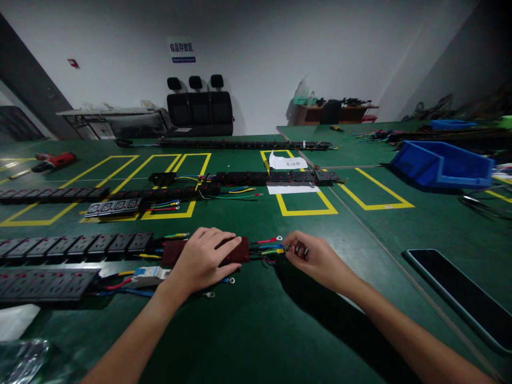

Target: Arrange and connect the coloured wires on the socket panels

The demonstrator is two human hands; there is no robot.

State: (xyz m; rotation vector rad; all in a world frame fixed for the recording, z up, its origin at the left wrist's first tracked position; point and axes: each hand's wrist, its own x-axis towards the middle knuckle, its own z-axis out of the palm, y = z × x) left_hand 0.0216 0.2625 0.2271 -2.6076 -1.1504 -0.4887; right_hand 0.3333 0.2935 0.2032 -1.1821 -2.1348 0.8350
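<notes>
Right of and nearer than the maroon socket block: phone, screen dark. Clasping the block from above against the green surface with the left hand, probably to steady it. At its right end, pinching wires near their tips with the right hand, apparently to control loose ends. Beyond the block: paper, characters unreadable. Farthest behind it: wall sign, "成品存放区", smaller line illegible.
</notes>
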